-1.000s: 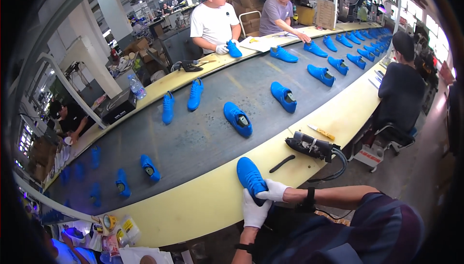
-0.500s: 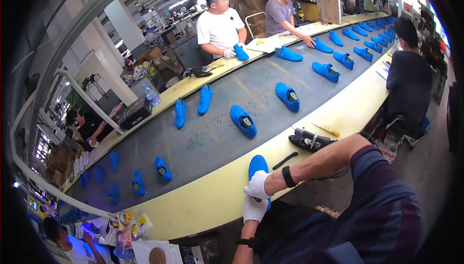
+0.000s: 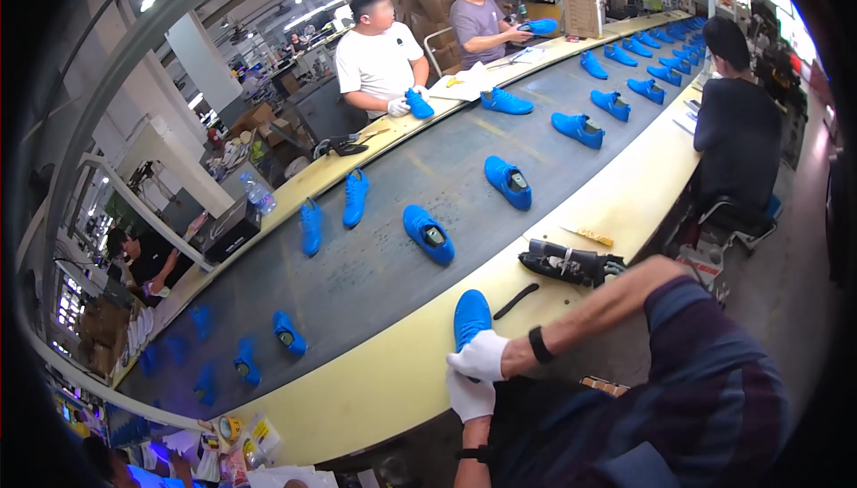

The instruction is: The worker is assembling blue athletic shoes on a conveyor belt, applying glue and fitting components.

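Note:
A blue lace-up sneaker [image 3: 471, 313] lies at the yellow bench edge in front of me, its toe pointing away. My right hand [image 3: 483, 356], in a white glove, is closed over the shoe's upper around the opening. Just below it, at the heel end, my left hand [image 3: 470, 397] is also gloved and closed on the shoe. The two hands touch and hide the heel and collar. Beside the toe lies a thin black strip [image 3: 516, 301]. A black shoe-shaped object with a light band [image 3: 569, 263] rests farther right.
A grey conveyor belt [image 3: 357, 265] carries several blue sneakers [image 3: 429, 234] past the bench. A yellow-handled tool [image 3: 588, 236] lies on the yellow ledge [image 3: 375, 381]. Across the belt, two people [image 3: 382, 55] each hold a blue shoe; another person [image 3: 736, 122] sits at right.
My view has shifted slightly. Both hands stay on the sneaker, with the wrists a little changed in angle. Across the belt, the person in grey has lifted a blue shoe off it.

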### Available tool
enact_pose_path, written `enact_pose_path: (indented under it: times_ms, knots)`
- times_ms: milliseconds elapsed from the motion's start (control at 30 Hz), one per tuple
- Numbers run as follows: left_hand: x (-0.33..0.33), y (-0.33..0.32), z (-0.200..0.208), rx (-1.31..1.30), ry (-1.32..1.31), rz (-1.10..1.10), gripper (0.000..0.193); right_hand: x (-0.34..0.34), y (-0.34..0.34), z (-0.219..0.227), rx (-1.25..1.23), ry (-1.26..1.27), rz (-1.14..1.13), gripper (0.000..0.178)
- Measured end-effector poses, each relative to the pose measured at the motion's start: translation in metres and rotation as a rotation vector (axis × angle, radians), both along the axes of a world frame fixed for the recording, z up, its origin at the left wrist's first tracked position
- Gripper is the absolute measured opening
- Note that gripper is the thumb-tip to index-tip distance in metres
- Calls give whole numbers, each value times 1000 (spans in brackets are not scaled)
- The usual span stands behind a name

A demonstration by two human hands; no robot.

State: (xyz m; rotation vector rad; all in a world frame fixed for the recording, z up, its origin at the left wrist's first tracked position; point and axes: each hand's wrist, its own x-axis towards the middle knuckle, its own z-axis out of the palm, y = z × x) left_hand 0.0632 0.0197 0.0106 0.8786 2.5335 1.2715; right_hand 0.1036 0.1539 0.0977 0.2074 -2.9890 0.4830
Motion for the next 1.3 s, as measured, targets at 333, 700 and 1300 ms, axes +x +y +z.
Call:
enact_pose_path:
  times_ms: [333, 700, 1300]
  knots:
    - [12, 2, 11, -62, -87, 84, 52, 30, 0, -16, -232, 61, -58, 10]
    - [4, -5, 10, -25, 120, 94, 74, 63, -8, -31, -357, -21, -247, 54]
    - [10, -12, -13, -13, 165, 93, 64, 77, 27, -36, -441, -30, -301, 21]
